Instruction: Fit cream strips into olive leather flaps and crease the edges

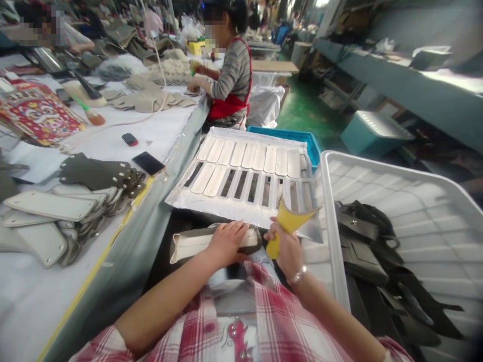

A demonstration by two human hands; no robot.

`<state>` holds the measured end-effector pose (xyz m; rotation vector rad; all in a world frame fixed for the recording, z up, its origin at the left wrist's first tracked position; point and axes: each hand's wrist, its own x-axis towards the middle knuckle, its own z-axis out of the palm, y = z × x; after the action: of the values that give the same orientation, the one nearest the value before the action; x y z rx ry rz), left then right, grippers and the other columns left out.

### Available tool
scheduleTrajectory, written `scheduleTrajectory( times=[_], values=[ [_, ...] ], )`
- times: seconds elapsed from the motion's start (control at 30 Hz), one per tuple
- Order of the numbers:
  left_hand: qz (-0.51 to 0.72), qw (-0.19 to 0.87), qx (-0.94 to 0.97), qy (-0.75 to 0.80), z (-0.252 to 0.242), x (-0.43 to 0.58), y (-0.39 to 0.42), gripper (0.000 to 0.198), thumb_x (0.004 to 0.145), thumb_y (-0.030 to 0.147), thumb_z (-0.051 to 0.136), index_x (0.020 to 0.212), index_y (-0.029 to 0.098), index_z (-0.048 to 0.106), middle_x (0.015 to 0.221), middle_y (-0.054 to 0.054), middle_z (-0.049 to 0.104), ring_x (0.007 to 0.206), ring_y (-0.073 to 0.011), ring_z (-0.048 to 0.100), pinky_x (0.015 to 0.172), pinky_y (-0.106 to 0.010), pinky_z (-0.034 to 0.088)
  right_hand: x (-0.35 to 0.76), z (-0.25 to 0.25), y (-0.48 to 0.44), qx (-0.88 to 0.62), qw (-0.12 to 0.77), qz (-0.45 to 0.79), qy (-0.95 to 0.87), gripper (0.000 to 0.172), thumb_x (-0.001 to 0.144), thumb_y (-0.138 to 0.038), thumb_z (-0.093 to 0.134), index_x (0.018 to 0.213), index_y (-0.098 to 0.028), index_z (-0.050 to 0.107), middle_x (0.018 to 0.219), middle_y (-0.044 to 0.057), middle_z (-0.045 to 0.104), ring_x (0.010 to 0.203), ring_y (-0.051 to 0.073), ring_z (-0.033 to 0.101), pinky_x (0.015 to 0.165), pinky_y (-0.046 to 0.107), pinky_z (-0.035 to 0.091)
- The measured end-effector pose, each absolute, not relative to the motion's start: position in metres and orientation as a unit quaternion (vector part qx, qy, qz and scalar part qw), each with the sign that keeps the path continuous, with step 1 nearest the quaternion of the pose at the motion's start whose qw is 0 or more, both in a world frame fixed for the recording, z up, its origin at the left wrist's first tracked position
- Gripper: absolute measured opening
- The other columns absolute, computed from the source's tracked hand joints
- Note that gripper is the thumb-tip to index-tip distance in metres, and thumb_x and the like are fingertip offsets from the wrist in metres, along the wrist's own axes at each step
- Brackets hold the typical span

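Note:
A dark piece with a cream strip along its top (194,244) lies across my lap. My left hand (227,244) rests on it near its right end, fingers spread, palm down. My right hand (289,251) is wrapped round a yellow tool (290,221) with a wide, flared upper end, held upright to the right of the dark piece. Just beyond both hands is a white tray-like sheet (177,198) with rows of slots. Cream strips (227,152) fill the back row and part of the front row; other front slots show dark gaps.
On the left table (33,296) are stacked grey-green pieces (49,206), a phone (148,163) and a red-and-black object (130,140). A white basket (335,241) of dark bags (362,251) stands right. A blue crate (313,146) and a seated person (234,70) are ahead.

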<state>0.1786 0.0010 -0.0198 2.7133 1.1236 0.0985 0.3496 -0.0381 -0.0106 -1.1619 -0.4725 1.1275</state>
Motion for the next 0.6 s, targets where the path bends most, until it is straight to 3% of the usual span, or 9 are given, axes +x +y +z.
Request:
scheduleTrajectory(
  times=[0.23, 0.4, 0.6],
  values=[
    [0.049, 0.081, 0.918, 0.384, -0.018, 0.176, -0.005, 0.08, 0.069, 0.059, 0.062, 0.133, 0.02, 0.035, 0.137, -0.01, 0.041, 0.12, -0.0255, 0.04, 0.095, -0.039, 0.03, 0.328, -0.031, -0.004, -0.511, 0.704, 0.46, -0.177, 0.033, 0.069, -0.045, 0.065, 0.08, -0.019, 0.048, 0.053, -0.011, 0.035, 0.038, 0.003, 0.029, 0.034, 0.016, 0.023],
    [0.037, 0.083, 0.921, 0.379, -0.017, 0.177, -0.002, 0.079, 0.07, 0.06, 0.061, 0.133, 0.021, 0.036, 0.137, -0.01, 0.041, 0.117, -0.0267, 0.041, 0.092, -0.04, 0.031, 0.327, -0.031, -0.003, -0.523, 0.68, 0.47, -0.206, 0.036, 0.068, -0.046, 0.067, 0.085, -0.019, 0.049, 0.046, -0.012, 0.035, 0.036, 0.004, 0.03, 0.033, 0.017, 0.024],
    [0.034, 0.089, 0.922, 0.376, -0.017, 0.178, 0.0, 0.079, 0.072, 0.064, 0.054, 0.134, 0.02, 0.035, 0.137, -0.011, 0.041, 0.119, -0.027, 0.04, 0.095, -0.041, 0.029, 0.341, -0.03, 0.016, -0.504, 0.671, 0.513, -0.181, 0.031, 0.068, -0.042, 0.065, 0.079, -0.019, 0.047, 0.046, -0.013, 0.026, 0.035, 0.003, 0.022, 0.032, 0.016, 0.019]
  ],
)
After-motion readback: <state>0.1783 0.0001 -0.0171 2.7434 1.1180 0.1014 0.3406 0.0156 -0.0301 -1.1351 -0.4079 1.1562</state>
